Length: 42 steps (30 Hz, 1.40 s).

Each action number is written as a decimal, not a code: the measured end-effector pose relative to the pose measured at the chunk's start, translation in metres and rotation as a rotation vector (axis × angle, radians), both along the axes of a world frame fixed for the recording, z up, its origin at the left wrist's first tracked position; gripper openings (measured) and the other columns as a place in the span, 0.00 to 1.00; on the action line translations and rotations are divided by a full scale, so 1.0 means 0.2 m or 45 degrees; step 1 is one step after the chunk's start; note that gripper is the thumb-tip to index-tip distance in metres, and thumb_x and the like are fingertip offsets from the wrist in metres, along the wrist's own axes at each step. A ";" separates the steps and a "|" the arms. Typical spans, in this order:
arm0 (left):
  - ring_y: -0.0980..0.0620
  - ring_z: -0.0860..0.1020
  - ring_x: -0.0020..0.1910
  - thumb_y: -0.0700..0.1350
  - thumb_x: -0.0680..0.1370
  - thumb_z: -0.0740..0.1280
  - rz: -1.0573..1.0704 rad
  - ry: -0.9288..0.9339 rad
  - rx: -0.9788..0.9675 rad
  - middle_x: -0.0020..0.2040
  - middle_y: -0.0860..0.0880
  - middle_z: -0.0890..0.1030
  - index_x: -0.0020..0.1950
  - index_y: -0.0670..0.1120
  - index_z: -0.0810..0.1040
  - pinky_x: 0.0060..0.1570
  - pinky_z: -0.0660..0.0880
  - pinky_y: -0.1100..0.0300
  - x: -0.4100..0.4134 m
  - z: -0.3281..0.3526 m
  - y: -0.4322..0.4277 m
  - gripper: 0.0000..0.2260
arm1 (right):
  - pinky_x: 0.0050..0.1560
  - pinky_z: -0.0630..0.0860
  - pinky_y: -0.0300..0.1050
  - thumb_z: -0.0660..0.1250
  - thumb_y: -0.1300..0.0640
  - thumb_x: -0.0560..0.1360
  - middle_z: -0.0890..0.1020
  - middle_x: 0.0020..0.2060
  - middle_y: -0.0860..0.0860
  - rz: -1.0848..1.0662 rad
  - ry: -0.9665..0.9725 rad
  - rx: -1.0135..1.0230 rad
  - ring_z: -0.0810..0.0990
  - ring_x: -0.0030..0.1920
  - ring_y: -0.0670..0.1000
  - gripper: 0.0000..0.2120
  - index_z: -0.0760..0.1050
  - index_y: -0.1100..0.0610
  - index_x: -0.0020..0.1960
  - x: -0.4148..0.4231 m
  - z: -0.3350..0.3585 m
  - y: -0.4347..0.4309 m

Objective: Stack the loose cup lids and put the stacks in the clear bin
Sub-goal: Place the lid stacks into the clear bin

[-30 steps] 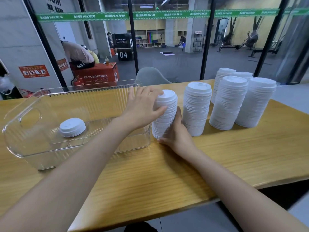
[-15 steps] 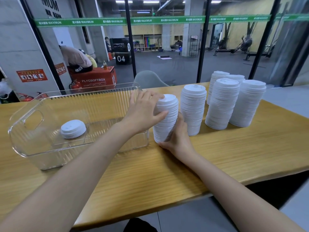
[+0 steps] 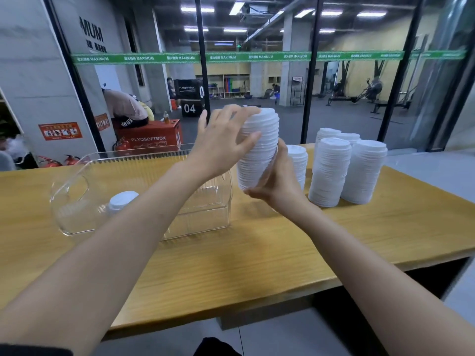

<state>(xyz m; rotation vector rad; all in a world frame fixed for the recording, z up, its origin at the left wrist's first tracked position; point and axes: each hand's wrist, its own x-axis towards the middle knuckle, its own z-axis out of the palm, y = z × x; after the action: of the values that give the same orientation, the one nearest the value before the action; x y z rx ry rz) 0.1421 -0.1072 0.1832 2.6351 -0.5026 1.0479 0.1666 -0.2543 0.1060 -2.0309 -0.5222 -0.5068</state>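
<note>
Beyond the held lid stack (image 3: 259, 152), red box (image 3: 154, 146) apparently reads PLYOSOFTBOX.

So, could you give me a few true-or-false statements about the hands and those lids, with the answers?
1. Both hands, the left hand and the right hand, hold one lid stack lifted off the table. True.
2. The clear bin has nothing in it. False: a short pile of lids lies inside.
3. Other stacks stand on the table to the right of the bin. True.
4. The lids are black. False: they are white.
5. The lid stack in the hands is already inside the bin. False: it is held in the air just beyond the bin's right end.
</note>
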 end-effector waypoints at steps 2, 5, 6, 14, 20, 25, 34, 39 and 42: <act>0.46 0.67 0.67 0.57 0.80 0.56 0.026 -0.039 -0.007 0.66 0.49 0.71 0.72 0.54 0.67 0.73 0.49 0.37 -0.03 0.07 0.03 0.21 | 0.63 0.69 0.47 0.84 0.59 0.60 0.67 0.65 0.56 0.024 -0.030 0.000 0.67 0.65 0.54 0.58 0.48 0.53 0.77 -0.01 0.08 0.03; 0.47 0.69 0.65 0.59 0.78 0.53 0.078 -0.082 -0.015 0.65 0.49 0.72 0.72 0.54 0.68 0.71 0.54 0.36 -0.07 0.16 0.12 0.24 | 0.61 0.69 0.48 0.83 0.58 0.61 0.66 0.64 0.55 0.077 -0.063 -0.022 0.67 0.60 0.51 0.56 0.48 0.51 0.76 -0.03 0.18 0.11; 0.46 0.69 0.65 0.60 0.78 0.52 0.095 -0.099 -0.010 0.65 0.48 0.73 0.72 0.53 0.68 0.71 0.55 0.36 -0.08 0.19 0.15 0.24 | 0.60 0.69 0.48 0.83 0.58 0.62 0.66 0.64 0.55 0.098 -0.072 -0.029 0.67 0.60 0.52 0.56 0.48 0.51 0.76 -0.04 0.21 0.15; 0.45 0.69 0.65 0.63 0.75 0.48 0.309 -0.127 0.036 0.64 0.48 0.74 0.71 0.54 0.68 0.70 0.56 0.36 -0.17 0.28 0.60 0.28 | 0.61 0.72 0.52 0.84 0.54 0.60 0.69 0.64 0.57 0.246 -0.113 -0.030 0.71 0.62 0.58 0.56 0.50 0.54 0.75 0.00 0.28 0.65; 0.44 0.67 0.68 0.61 0.77 0.54 0.517 0.087 0.039 0.67 0.48 0.72 0.72 0.55 0.68 0.73 0.50 0.40 -0.20 0.13 1.01 0.25 | 0.60 0.71 0.46 0.85 0.58 0.56 0.68 0.65 0.56 0.438 -0.009 -0.007 0.70 0.63 0.55 0.58 0.53 0.59 0.75 0.10 0.08 1.14; 0.44 0.66 0.67 0.55 0.81 0.60 0.658 0.222 0.053 0.66 0.47 0.71 0.75 0.54 0.65 0.73 0.52 0.41 -0.13 -0.04 1.29 0.22 | 0.63 0.70 0.43 0.84 0.63 0.57 0.67 0.65 0.50 0.631 0.140 -0.035 0.69 0.63 0.49 0.54 0.56 0.60 0.73 0.21 -0.04 1.41; 0.44 0.63 0.70 0.56 0.80 0.60 0.770 0.437 0.190 0.69 0.46 0.68 0.77 0.55 0.60 0.75 0.46 0.39 -0.01 -0.20 1.45 0.25 | 0.68 0.68 0.56 0.85 0.60 0.57 0.65 0.68 0.52 0.670 0.301 -0.181 0.67 0.67 0.55 0.58 0.52 0.56 0.75 0.37 -0.25 1.60; 0.44 0.64 0.69 0.57 0.80 0.60 0.788 0.443 0.304 0.68 0.45 0.69 0.77 0.55 0.60 0.74 0.44 0.37 -0.01 -0.22 1.45 0.26 | 0.62 0.65 0.42 0.85 0.61 0.58 0.65 0.67 0.49 0.648 0.400 -0.180 0.67 0.66 0.51 0.55 0.54 0.57 0.74 0.40 -0.28 1.62; 0.43 0.65 0.70 0.59 0.80 0.60 0.811 0.490 0.399 0.69 0.43 0.69 0.78 0.54 0.57 0.74 0.45 0.36 -0.02 -0.22 1.45 0.28 | 0.63 0.64 0.42 0.85 0.60 0.58 0.64 0.70 0.52 0.635 0.443 -0.235 0.66 0.69 0.54 0.57 0.52 0.56 0.76 0.38 -0.29 1.62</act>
<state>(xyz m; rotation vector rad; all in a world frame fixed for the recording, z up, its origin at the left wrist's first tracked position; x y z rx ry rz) 0.1386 0.1820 0.1382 3.2706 0.3071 0.5895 0.2434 0.0705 0.0481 -2.0033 -0.8467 0.1984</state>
